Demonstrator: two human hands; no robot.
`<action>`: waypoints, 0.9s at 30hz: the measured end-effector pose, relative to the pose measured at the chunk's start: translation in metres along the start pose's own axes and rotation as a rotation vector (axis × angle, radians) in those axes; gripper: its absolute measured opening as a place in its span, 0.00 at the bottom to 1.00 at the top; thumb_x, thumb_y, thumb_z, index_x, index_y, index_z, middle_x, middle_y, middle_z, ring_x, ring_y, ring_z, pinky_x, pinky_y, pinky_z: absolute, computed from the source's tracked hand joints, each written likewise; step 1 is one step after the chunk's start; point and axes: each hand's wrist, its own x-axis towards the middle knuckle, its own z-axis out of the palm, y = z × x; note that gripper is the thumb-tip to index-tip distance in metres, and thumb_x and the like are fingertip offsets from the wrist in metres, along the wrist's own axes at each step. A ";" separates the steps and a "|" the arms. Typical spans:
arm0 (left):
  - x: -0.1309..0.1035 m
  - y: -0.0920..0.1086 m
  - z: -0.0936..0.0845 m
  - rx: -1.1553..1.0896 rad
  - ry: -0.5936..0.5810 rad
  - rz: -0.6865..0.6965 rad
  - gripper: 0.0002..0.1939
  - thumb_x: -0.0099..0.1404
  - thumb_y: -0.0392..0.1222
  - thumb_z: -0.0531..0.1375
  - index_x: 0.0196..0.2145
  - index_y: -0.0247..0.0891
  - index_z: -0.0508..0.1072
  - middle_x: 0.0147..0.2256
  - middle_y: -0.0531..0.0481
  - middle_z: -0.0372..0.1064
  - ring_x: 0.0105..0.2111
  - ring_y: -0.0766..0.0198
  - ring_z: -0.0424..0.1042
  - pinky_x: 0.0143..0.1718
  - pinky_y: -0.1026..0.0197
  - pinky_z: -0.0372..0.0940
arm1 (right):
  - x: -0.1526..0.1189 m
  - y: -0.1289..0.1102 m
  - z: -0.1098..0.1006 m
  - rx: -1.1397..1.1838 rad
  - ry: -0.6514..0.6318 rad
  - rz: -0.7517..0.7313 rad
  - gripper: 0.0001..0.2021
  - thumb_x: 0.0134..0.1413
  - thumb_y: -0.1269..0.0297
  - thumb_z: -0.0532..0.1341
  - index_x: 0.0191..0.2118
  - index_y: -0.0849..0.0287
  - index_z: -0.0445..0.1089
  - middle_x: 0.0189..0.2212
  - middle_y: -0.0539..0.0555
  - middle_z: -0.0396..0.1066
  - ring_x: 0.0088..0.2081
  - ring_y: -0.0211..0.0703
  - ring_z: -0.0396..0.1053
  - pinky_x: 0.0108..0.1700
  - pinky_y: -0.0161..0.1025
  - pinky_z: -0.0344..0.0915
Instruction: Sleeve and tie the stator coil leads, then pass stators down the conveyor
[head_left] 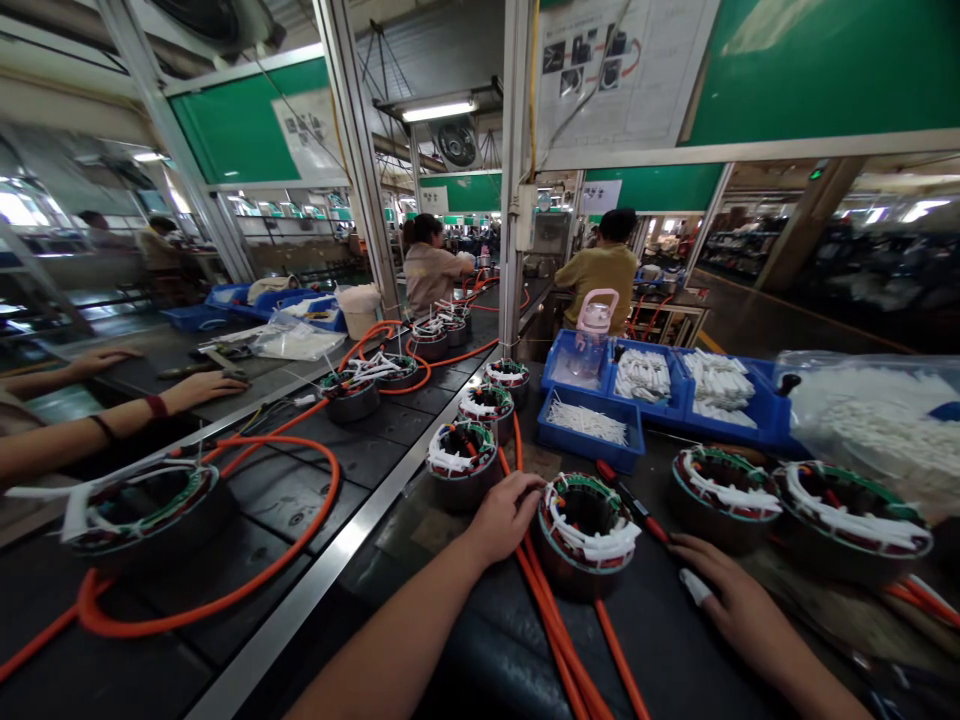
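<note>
In the head view a motor stator point(589, 535) with white-wrapped windings stands upright between my hands. My left hand point(506, 518) rests beside its left edge, over orange cables point(546, 615), fingers loosely bent and apart. To the right of the stator, my right hand point(731, 598) lies on the dark bench with fingers spread, one fingertip wrapped in white. Its fingertips are next to a red-and-black tool point(643, 515), not closed round it. More stators stand at the left point(461, 460) and at the right point(726, 495).
Blue bins point(592, 435) of white pieces stand behind the stators, beside a clear bag point(874, 400). A metal rail point(360, 530) separates my bench from a line of stators and looped orange cables. Another person's hands point(204, 388) rest at the left; other people sit farther back.
</note>
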 end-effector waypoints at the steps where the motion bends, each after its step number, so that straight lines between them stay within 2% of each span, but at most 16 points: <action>1: 0.000 0.000 0.000 -0.001 0.000 0.000 0.12 0.66 0.41 0.49 0.43 0.37 0.69 0.40 0.46 0.69 0.42 0.63 0.67 0.46 0.60 0.62 | 0.000 0.001 0.001 0.001 0.001 -0.003 0.32 0.35 0.72 0.48 0.53 0.58 0.66 0.57 0.52 0.55 0.58 0.46 0.52 0.61 0.49 0.48; 27: 0.000 0.002 -0.002 -0.007 -0.004 -0.002 0.12 0.66 0.41 0.49 0.43 0.38 0.69 0.40 0.46 0.69 0.42 0.62 0.67 0.46 0.59 0.62 | -0.001 -0.004 -0.003 0.009 0.026 -0.008 0.31 0.35 0.73 0.48 0.51 0.57 0.67 0.56 0.51 0.57 0.58 0.46 0.54 0.61 0.47 0.49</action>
